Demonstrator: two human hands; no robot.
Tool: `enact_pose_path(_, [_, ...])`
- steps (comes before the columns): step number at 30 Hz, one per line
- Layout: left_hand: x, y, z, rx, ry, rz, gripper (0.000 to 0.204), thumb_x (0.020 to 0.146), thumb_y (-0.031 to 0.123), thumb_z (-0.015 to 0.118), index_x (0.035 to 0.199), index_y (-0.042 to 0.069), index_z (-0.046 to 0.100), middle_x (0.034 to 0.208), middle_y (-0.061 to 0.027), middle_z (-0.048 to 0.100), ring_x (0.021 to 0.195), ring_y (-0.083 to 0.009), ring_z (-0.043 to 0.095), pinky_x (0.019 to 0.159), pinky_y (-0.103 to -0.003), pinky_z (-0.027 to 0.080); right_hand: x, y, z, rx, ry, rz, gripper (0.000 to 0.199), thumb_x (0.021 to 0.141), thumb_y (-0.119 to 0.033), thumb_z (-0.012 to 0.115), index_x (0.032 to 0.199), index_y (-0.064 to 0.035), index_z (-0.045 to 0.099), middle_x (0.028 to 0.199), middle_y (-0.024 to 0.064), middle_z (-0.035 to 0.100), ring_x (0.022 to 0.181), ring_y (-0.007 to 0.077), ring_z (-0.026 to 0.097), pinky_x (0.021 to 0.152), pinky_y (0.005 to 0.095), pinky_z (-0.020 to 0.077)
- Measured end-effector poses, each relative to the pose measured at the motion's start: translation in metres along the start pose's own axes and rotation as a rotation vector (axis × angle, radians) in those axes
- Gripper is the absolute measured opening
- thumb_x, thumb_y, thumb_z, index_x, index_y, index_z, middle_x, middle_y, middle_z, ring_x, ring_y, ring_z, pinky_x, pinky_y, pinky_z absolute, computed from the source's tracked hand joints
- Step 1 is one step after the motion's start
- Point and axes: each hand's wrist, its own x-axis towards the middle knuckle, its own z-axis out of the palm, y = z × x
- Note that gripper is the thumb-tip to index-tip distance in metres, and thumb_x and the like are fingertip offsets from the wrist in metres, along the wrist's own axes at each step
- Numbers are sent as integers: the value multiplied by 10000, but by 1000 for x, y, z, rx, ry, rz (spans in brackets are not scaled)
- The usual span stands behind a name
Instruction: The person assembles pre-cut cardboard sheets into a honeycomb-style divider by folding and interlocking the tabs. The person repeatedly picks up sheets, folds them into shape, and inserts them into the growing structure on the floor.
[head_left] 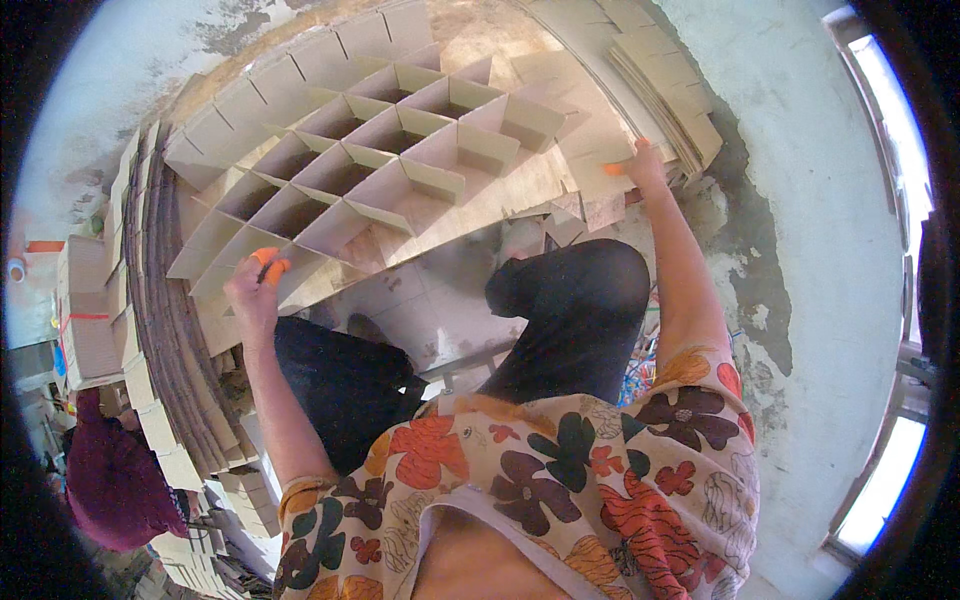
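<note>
A slotted cardboard divider grid (345, 160) stands assembled on the wooden worktop (520, 185), its crossed strips forming several diamond-shaped cells. At its near left corner is my left hand (256, 288), with orange covers on the fingertips. Those fingers are curled together; what lies between them, if anything, is too small to make out. On the far right, my right hand (648, 168), also with orange fingertip covers, pinches the near end of a cardboard strip (606, 92) beside the stacked strips (660, 100).
Tall stacks of flat cardboard strips (165, 300) rise along the left side. Slotted strips (240, 105) line the worktop's far edge. My knees (590, 290) are under the near edge. A dark red cloth (115, 480) hangs at lower left; a stained wall (800, 200) borders the right.
</note>
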Motion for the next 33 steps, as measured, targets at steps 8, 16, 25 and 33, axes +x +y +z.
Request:
enact_pose_path(8, [2,2,2,57,2,63,184,725,14,687,907,5,658,812,-108,664,726,-170,632,665,-283,482,32,32,-23,263,267,-140,364,712,-341,740,779,1,632,700,160,637,607,268,562,617,394,440])
enact_pose_path(16, [-7,13,-11,205,75,152,404,638,159,809,985,27,651,894,-126,650,843,-239,617,744,-330,485,-9,-38,-95,315,710,-360,343,817,-366,642,962,-56,661,790,162,645,710,307,611,663,353,465])
enact_pose_path(25, [-43,4,-67,511,165,43,445,681,257,773,1052,54,634,966,-133,648,906,-282,594,786,-364,476,-162,-243,-148,707,245,-668,462,769,-90,712,1207,-52,572,1013,58,649,912,132,581,815,284,464])
enact_pose_path(33, [-47,-22,-63,59,203,-57,152,741,83,687,882,34,661,771,-146,640,714,-281,621,659,-336,482,-253,-357,-57,610,-163,-1208,682,715,-35,730,1335,-74,449,1044,127,637,914,148,600,833,279,471])
